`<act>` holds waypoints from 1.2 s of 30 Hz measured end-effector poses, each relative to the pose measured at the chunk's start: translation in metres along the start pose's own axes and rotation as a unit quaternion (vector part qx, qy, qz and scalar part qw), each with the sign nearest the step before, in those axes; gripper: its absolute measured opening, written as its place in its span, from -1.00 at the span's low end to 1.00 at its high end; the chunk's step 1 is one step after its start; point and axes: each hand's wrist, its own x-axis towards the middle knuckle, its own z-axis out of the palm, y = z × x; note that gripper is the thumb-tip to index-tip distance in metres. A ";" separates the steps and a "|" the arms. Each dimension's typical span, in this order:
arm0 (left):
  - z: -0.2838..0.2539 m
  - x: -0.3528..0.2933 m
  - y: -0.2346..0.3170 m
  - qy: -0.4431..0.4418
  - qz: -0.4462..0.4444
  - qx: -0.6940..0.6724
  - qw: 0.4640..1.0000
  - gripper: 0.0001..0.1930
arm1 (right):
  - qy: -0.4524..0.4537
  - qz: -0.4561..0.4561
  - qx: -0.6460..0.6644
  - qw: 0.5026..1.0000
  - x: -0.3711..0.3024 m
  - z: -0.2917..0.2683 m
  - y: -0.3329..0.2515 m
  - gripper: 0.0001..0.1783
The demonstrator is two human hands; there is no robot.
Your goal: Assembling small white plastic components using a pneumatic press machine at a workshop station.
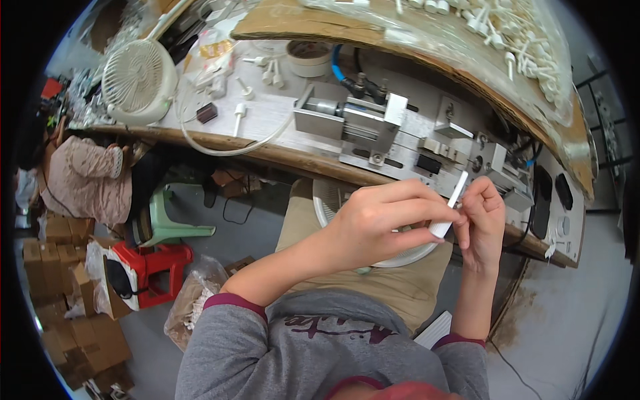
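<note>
My left hand is closed on a white applicator-like piece, with a ribbed cap at its lower end and a slim shaft slanting up. Beside it, my right hand has its fingers curled into a pinch close to the piece. Whatever sits between those right fingertips is too small to make out. Both hands are above my lap, in front of the bench edge. Just beyond them a metal clamping fixture is mounted on the bench, with a second metal block to its right.
A white fan, a tape roll and loose white capped pieces occupy the bench's left. Cardboard overhead bears many white pieces. A round white slatted object rests at my lap. Red and green stools stand left, near another person.
</note>
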 end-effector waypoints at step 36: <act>-0.027 -0.060 0.004 -0.015 0.181 0.148 0.972 -0.77 | -0.159 0.056 -0.258 0.951 0.015 0.029 -0.019 -0.81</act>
